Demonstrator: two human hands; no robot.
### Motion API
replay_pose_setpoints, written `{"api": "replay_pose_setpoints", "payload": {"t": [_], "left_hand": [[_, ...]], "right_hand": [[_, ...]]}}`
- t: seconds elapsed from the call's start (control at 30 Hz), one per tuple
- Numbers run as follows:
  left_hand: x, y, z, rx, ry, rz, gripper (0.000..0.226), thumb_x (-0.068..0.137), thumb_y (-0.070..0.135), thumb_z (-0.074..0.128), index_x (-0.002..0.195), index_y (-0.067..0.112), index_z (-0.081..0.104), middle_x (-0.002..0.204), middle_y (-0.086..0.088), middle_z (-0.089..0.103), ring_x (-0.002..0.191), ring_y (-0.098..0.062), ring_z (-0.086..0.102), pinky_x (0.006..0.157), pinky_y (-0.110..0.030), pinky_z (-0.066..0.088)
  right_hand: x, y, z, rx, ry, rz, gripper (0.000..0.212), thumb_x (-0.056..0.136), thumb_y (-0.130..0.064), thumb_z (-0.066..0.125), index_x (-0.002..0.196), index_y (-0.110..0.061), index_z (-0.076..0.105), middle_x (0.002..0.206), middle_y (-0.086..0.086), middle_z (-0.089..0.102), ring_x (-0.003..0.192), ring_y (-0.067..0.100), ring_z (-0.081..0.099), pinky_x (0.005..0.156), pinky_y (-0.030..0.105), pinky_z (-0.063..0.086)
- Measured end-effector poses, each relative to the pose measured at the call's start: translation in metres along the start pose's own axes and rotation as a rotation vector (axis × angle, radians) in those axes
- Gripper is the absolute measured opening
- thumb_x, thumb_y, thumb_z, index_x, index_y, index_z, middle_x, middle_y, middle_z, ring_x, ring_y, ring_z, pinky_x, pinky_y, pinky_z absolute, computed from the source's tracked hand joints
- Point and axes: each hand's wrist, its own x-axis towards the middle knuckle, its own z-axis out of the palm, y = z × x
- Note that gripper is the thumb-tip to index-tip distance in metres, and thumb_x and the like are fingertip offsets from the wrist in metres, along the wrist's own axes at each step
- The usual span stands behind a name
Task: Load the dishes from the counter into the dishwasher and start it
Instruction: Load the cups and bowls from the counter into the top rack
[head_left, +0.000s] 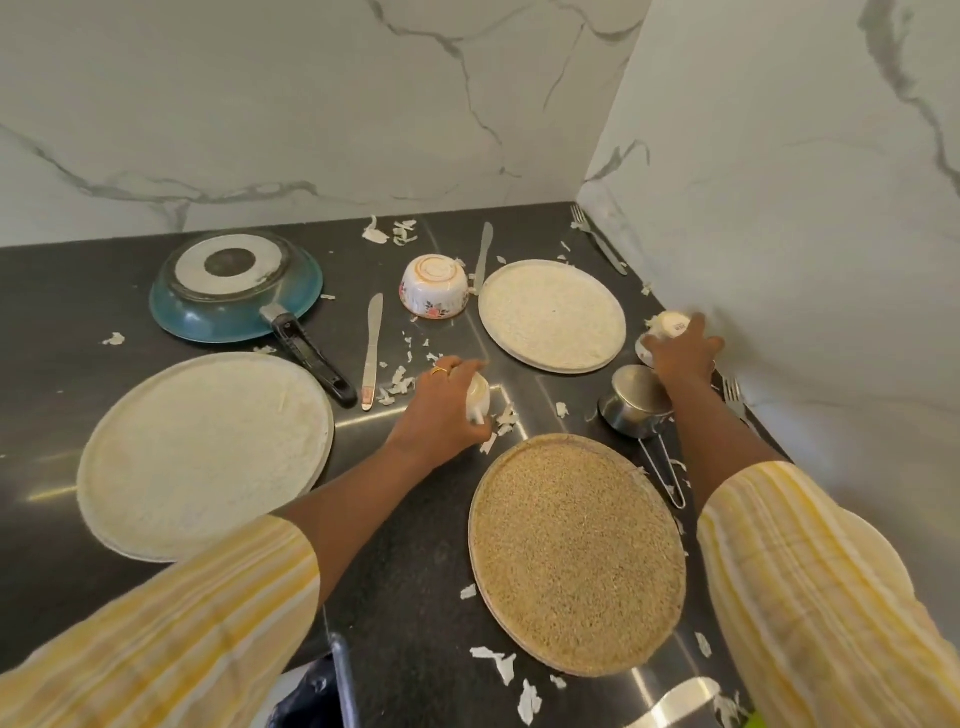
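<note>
Head view: left hand (441, 410) grips a tilted white cup (479, 395); right hand (683, 356) covers an upside-down cup (672, 325), grip unclear.

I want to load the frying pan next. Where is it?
Head view: the frying pan lies upside down at the far left of the counter, behind the large white plate, with a knife to its right.

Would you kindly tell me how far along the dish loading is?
Barely begun, it seems; no dishwasher in view. The left hand grips a small cup; the right hand covers a corner cup. Waiting on the counter: pan, three plates, bowl, knives, forks and saucepan.
</note>
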Motion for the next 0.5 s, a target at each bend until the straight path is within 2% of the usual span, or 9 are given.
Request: {"api": "replay_pose_setpoints", "payload": {"t": [0.1, 0.17, 0.27, 0.33, 0.4, 0.5], "left_hand": [[0.0, -0.002, -0.001, 0.016, -0.021, -0.004, 0.077, 0.066, 0.027, 0.077, 0.133, 0.025, 0.039, 0.133, -0.008, 0.036, 0.113, -0.03, 0.047, 0.088, -0.034, 0.042], [0.0, -0.001, -0.003, 0.002, -0.039, -0.018, 0.076, 0.067, 0.024, 0.077, 0.133, 0.027, 0.039, 0.133, -0.01, 0.034, 0.112, -0.03, 0.047, 0.089, -0.033, 0.041], [0.0, 0.002, -0.006, -0.03, -0.072, -0.053, 0.08, 0.069, 0.021, 0.076, 0.136, 0.028, 0.034, 0.134, -0.012, 0.035, 0.116, -0.029, 0.045, 0.093, -0.033, 0.039], [-0.002, 0.003, -0.009, -0.115, -0.084, -0.08, 0.09, 0.069, 0.017, 0.078, 0.141, 0.024, 0.025, 0.136, -0.012, 0.036, 0.122, -0.028, 0.041, 0.098, -0.033, 0.035], [-0.005, 0.0, -0.013, -0.194, -0.067, -0.107, 0.095, 0.069, 0.015, 0.079, 0.143, 0.021, 0.021, 0.137, -0.013, 0.037, 0.124, -0.027, 0.04, 0.099, -0.031, 0.032], [-0.013, -0.007, -0.021, -0.247, -0.001, -0.164, 0.092, 0.068, 0.018, 0.081, 0.141, 0.019, 0.024, 0.135, -0.012, 0.04, 0.121, -0.025, 0.042, 0.094, -0.026, 0.03]], "right_hand": [[0.013, -0.004, 0.004, -0.019, -0.06, 0.017, 0.075, 0.086, -0.031, 0.065, 0.144, -0.021, 0.019, 0.14, 0.02, 0.022, 0.12, 0.04, 0.041, 0.095, 0.04, 0.041], [0.017, -0.004, 0.007, -0.012, -0.058, 0.014, 0.068, 0.086, -0.026, 0.065, 0.141, -0.019, 0.025, 0.137, 0.02, 0.028, 0.119, 0.039, 0.042, 0.094, 0.04, 0.041], [0.015, -0.001, 0.009, 0.048, 0.033, -0.027, 0.053, 0.087, -0.014, 0.063, 0.133, -0.015, 0.036, 0.13, 0.02, 0.038, 0.115, 0.036, 0.047, 0.091, 0.039, 0.043], [0.009, -0.001, 0.008, 0.108, 0.113, -0.075, 0.052, 0.085, -0.011, 0.063, 0.131, -0.017, 0.04, 0.128, 0.018, 0.04, 0.113, 0.034, 0.048, 0.09, 0.038, 0.043], [0.0, -0.002, 0.004, 0.167, 0.197, -0.16, 0.053, 0.083, -0.011, 0.063, 0.131, -0.019, 0.042, 0.125, 0.016, 0.042, 0.109, 0.032, 0.049, 0.088, 0.036, 0.043], [-0.017, -0.006, -0.006, 0.209, 0.265, -0.274, 0.056, 0.082, -0.017, 0.063, 0.134, -0.018, 0.043, 0.123, 0.016, 0.045, 0.108, 0.031, 0.049, 0.084, 0.028, 0.038]]}}
